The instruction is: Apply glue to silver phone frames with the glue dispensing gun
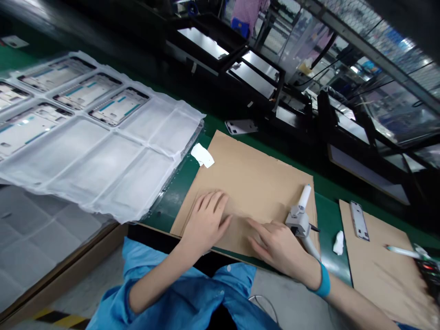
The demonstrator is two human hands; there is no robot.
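On the green bench [179,189], a cardboard sheet [261,167] is lying. Over its near part, the left hand [205,222] is spreading flat and the right hand [277,243] is curling loosely, both grasping nothing visible. Beside the right, a grey holder [298,222] is carrying a white pen-like tool [305,197]. Leftward, a translucent tray [122,158] is holding phone frames [118,107].
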